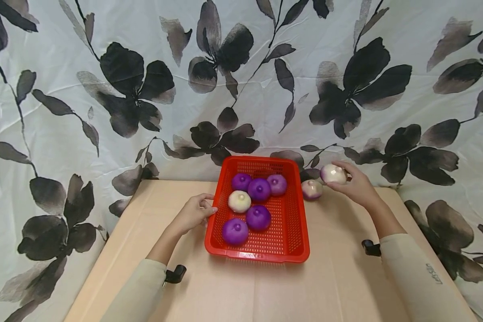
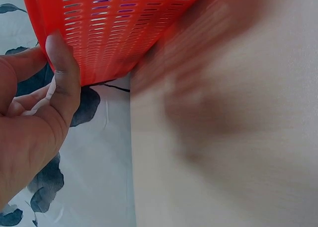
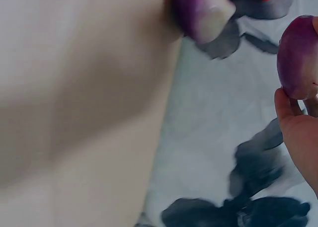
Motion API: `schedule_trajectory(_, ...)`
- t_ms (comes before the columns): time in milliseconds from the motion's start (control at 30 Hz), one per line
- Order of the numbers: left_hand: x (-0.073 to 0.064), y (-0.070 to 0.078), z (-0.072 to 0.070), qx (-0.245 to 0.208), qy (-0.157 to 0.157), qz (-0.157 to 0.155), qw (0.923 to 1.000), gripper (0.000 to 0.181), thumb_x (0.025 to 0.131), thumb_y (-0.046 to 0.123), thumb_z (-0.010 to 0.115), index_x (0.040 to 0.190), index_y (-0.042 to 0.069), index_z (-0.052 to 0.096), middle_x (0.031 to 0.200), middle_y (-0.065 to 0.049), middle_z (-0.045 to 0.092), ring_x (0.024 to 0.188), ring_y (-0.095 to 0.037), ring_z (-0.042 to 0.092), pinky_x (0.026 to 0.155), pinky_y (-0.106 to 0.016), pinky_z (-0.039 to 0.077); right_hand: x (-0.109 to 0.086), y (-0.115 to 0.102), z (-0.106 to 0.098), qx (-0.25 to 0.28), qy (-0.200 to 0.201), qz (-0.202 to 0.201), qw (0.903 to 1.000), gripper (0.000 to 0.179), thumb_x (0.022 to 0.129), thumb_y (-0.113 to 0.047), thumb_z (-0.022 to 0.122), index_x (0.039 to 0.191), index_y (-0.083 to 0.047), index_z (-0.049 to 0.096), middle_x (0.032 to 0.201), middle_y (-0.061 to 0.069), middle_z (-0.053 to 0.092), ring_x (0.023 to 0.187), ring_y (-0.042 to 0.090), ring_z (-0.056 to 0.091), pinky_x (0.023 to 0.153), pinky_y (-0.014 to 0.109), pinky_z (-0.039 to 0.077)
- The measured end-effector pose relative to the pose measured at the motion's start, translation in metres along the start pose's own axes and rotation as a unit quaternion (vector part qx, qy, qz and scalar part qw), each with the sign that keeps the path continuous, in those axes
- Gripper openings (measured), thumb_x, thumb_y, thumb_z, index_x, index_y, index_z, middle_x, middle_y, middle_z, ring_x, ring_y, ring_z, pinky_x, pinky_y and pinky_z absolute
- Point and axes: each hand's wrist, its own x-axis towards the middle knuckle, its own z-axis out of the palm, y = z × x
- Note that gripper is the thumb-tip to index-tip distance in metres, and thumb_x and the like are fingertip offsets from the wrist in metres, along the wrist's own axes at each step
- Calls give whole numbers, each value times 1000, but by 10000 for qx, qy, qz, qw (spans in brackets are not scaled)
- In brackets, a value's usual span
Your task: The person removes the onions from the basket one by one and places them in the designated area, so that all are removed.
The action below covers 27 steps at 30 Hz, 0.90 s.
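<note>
A red plastic basket (image 1: pixel 281 241) stands on the table. It holds several purple onions (image 1: pixel 259 218) and one white onion (image 1: pixel 239 201). My left hand (image 1: pixel 194 211) grips the basket's left rim; in the left wrist view the thumb (image 2: pixel 62 63) lies against the perforated wall. Beyond the basket's right side, my right hand (image 1: pixel 358 185) holds a glossy white-and-purple onion (image 1: pixel 333 174) between thumb and fingers, raised off the table. A similar onion (image 1: pixel 311 189) sits close by the basket's right wall. In the right wrist view the held onion (image 3: pixel 297 58) is partly cut off by the frame edge.
The pale wooden table (image 1: pixel 338 277) ends at a far edge just behind the basket. A white cloth (image 1: pixel 265 107) with dark flowers hangs behind and beside it. Each wrist carries a small black camera mount (image 1: pixel 175 274).
</note>
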Motion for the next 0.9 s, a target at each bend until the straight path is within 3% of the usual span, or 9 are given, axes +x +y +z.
schedule_trajectory(100,0,1,-1,14,2,12,10000,47,97,6,70,140,-3,54,87,-14,64,53,-20,59,57,-41,62,-1,14,-1,-56,47,97,9999,76,90,-22,82,154,-6,44,151,24,45,128,40,49,97,38,53)
schedule_trajectory(200,-1,2,-1,-4,1,-17,10000,47,96,5,71,140,-3,54,86,-14,64,53,-21,60,59,-43,63,-2,28,1,-124,149,228,9996,76,90,-23,81,153,-4,44,151,28,44,125,42,50,82,13,47)
schedule_trajectory(267,-1,3,-1,-24,-5,-24,10000,47,96,5,70,140,-3,54,86,-14,64,54,-21,60,60,-45,63,-3,38,3,-135,274,308,9991,77,90,-23,81,153,-2,44,151,30,43,124,44,51,76,7,42)
schedule_trajectory(367,-2,4,-1,-45,-19,-5,10000,47,96,4,70,140,-4,54,85,-13,64,53,-20,59,60,-47,63,-5,50,8,-202,515,485,9973,77,90,-23,81,153,-1,43,150,33,43,126,46,50,82,17,44)
schedule_trajectory(467,-3,5,0,-46,-23,13,10000,48,96,3,70,140,-5,53,85,-13,64,52,-19,58,59,-47,63,-6,60,16,-257,686,767,9944,77,90,-23,80,153,0,43,149,36,43,128,49,47,92,40,48)
schedule_trajectory(567,-2,6,0,-30,-27,17,10000,48,96,3,69,140,-5,53,85,-13,64,52,-18,58,59,-46,63,-7,68,23,-213,739,1014,9919,77,90,-23,79,153,2,41,149,38,42,132,53,44,102,59,44)
schedule_trajectory(900,-1,4,-1,-16,-15,-39,10000,48,96,5,70,140,-4,54,87,-14,65,54,-20,61,61,-45,64,-7,78,40,-207,447,1326,9899,81,92,-17,75,156,5,30,155,37,35,139,57,37,116,69,32)
